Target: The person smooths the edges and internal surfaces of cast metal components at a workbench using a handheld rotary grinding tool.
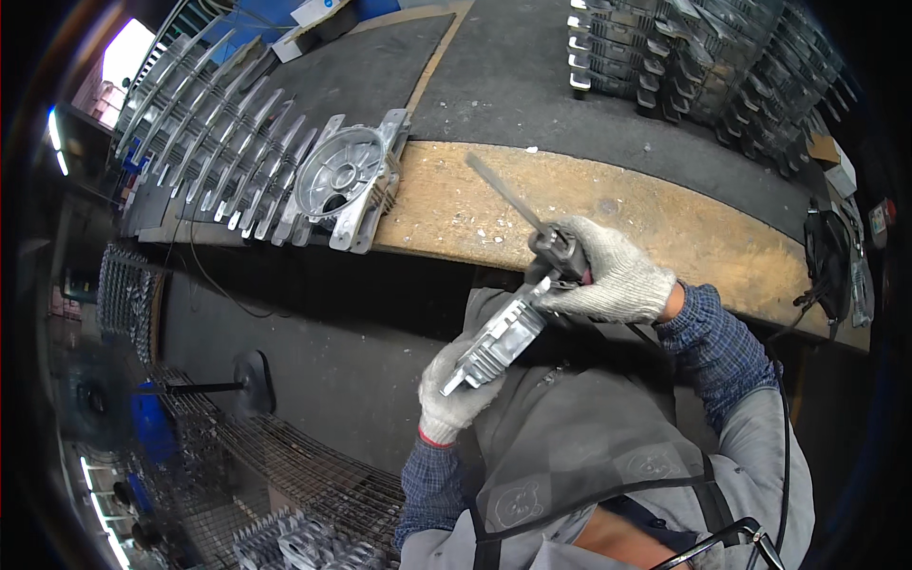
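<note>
My left hand [446,404], in a white knit glove, grips a silvery finned metal casting [505,344] from below, holding it tilted over my lap in front of the bench. My gloved right hand [622,271] is closed around a dark hand-held power file [559,249]. Its long flat blade [502,190] points up and left over the wooden bench edge, away from the casting. The tool's body sits just above the upper end of the casting; whether they touch I cannot tell. Fingers of both hands are partly hidden by what they hold.
A row of similar castings [204,138] leans at the left, with one round-recessed casting [344,173] at its end. More castings [655,62] are stacked far right. Small chips lie on the wooden bench [608,204]. A black bag [825,266] hangs right; a wire rack [313,480] stands lower left.
</note>
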Tool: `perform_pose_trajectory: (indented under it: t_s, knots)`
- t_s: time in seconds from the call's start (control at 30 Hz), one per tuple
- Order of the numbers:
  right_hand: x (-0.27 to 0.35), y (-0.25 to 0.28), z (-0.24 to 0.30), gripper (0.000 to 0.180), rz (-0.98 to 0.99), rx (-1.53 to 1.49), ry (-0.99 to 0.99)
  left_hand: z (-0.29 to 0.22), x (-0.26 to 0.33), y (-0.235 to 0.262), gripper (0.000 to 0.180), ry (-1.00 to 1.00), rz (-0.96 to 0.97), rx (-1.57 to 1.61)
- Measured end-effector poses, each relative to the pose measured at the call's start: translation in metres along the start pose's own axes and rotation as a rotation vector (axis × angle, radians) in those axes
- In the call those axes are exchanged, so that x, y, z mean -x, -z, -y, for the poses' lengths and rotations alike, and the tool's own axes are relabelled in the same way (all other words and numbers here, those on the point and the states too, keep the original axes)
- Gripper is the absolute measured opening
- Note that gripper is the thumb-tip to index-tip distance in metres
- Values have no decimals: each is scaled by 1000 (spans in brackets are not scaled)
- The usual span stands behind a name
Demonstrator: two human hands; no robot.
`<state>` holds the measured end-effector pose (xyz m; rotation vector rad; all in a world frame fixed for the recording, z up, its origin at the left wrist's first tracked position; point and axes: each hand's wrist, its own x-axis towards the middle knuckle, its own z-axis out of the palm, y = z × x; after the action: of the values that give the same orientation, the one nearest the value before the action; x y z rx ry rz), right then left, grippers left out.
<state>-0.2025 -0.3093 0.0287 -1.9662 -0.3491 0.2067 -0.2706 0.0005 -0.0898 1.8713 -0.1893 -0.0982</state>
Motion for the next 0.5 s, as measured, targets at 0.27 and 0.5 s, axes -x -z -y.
perform_pose_trajectory:
  t_s: [0.27, 0.5]
  knots:
    - [51, -9, 9, 78, -262, 448, 205, 10, 29, -63, 48, -353, -367, -336]
    - [134, -11, 12, 84, 149, 575, 4, 6, 33, -70, 52, -412, -277, -394]
